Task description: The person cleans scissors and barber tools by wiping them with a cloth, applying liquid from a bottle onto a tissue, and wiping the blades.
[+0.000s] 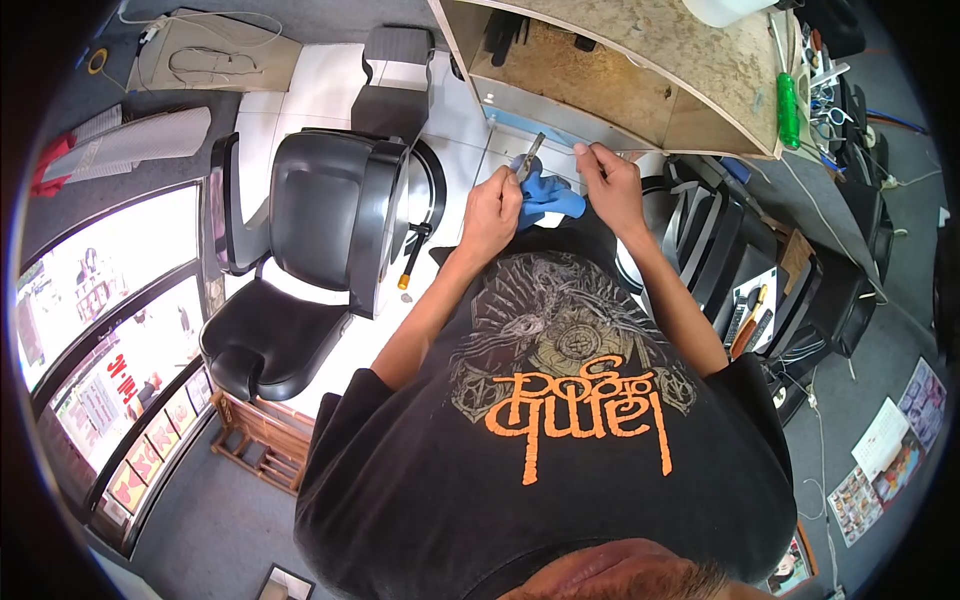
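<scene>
A smooth, rounded black padded chair; then the left hand, clamped on a slim, flat tool, greyish and metallic, jutting above the fist; a crumpled blue item (kind unclear) beside it; the right hand, fingers together, contents impossible to tell; a scuffed wooden desk

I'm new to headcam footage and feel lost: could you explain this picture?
There's no machine here, just a person's bare hands. The camera sits on their head, looking forward and down past the black shirt. The left hand grips a slim metal tool; a blue cloth-like item is bunched close by, perhaps held too. The right hand has its fingers curled; I can't tell whether it holds anything. Ahead is a wooden cabinet, with a green-handled tool at its edge. A black chair stands to the left.
</scene>
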A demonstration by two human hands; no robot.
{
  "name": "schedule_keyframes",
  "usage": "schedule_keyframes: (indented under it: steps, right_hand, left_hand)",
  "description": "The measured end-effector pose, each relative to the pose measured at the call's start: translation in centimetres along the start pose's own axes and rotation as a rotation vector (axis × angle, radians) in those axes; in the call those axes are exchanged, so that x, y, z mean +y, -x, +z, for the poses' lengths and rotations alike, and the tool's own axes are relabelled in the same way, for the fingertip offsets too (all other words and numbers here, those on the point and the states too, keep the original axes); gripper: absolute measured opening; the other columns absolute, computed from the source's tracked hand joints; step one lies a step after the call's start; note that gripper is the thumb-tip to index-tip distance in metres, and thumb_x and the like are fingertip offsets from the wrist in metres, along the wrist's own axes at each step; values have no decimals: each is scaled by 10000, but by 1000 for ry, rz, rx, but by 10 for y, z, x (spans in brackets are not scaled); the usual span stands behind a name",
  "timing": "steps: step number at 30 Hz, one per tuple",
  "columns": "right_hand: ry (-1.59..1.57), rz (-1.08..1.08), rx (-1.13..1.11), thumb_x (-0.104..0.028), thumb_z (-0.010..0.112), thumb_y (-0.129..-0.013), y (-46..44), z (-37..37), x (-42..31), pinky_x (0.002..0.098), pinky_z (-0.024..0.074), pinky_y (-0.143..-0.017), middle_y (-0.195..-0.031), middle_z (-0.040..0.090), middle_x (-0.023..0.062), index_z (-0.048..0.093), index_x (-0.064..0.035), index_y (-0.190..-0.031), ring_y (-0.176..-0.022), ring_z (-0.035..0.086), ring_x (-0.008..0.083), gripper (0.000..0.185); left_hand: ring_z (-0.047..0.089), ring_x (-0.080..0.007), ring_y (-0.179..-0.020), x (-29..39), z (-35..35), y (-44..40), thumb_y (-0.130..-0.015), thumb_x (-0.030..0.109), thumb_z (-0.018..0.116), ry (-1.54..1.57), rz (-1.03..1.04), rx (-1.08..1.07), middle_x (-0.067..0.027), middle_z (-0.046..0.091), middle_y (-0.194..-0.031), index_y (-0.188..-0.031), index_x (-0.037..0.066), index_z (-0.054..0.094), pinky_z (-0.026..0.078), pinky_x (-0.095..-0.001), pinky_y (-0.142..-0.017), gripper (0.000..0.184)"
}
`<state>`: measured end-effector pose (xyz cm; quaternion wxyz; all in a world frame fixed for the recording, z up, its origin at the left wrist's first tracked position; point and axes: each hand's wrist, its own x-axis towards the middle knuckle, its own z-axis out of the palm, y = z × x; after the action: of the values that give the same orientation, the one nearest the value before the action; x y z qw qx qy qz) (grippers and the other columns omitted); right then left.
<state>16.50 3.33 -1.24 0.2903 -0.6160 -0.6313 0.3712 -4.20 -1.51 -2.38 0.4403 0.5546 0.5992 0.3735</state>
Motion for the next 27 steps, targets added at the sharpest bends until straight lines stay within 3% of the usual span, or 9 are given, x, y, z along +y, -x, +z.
schedule_keyframes:
  steps: [4,7,11,14,16,19,23,26,27]
  right_hand:
    - [70,-58,-122,-382,613,-1049,1,0,-1,400,454,-552,-612,618,138,664,-8,-815,-529,593,293,445]
    - [66,-7,-28,-384,616,-1046,-7,4,14,405,454,-553,-613,619,137,675,-26,-829,-542,613,298,423]
    - [-36,-40,-113,-376,611,-1049,2,0,-1,415,440,-546,-623,617,145,669,-29,-828,-527,586,312,416]
    - [58,-40,-63,-381,618,-1043,-4,2,14,413,445,-544,-624,609,155,673,-34,-832,-538,599,327,410]
    - [61,-16,-12,-392,626,-1036,-8,5,24,417,455,-550,-631,613,163,675,-34,-832,-561,613,352,415]
    - [56,-54,-136,-399,626,-1036,3,-3,-2,416,449,-545,-614,612,153,672,-23,-818,-531,587,339,437]
    - [42,-10,-47,-392,626,-1035,-2,3,7,423,451,-549,-604,612,144,674,-28,-808,-529,596,336,431]
    - [82,4,-30,-380,624,-1035,-4,0,12,427,453,-559,-615,619,147,673,-31,-808,-547,609,343,419]
    - [60,-14,-74,-380,623,-1036,3,1,9,424,450,-557,-611,615,147,670,-28,-804,-542,603,339,423]
  left_hand:
    - [499,-284,-531,1,1,-4,-1048,147,505,-9,13,-8,-187,497,-629,-894,-34,559,427,-408,-555,244]
    - [501,-288,-528,7,0,-1,-1040,142,513,7,2,-7,-192,497,-625,-888,-31,562,431,-412,-551,236]
    - [505,-298,-531,1,1,-4,-1025,139,530,-40,37,-11,-193,502,-635,-884,-28,563,441,-411,-556,221]
    - [415,-211,-551,1,3,-4,-1051,168,488,8,41,-15,-149,438,-624,-942,-32,574,405,-377,-556,243]
    - [428,-223,-550,-1,2,-2,-1045,162,497,-21,48,-10,-155,448,-633,-942,-29,578,412,-378,-559,231]
    - [443,-225,-555,-3,3,-3,-1035,156,511,-27,76,8,-158,460,-643,-943,-24,581,421,-376,-563,214]
    - [448,-216,-559,-5,4,-4,-1029,156,526,-40,85,-6,-158,469,-645,-943,-22,583,428,-369,-566,206]
    - [552,-361,-586,-2,2,-3,-1001,165,559,-40,44,-13,-202,542,-683,-884,-12,568,462,-422,-591,212]
    - [552,-364,-586,-3,2,0,-1000,164,560,-35,43,-10,-204,544,-684,-882,-12,566,462,-422,-590,212]
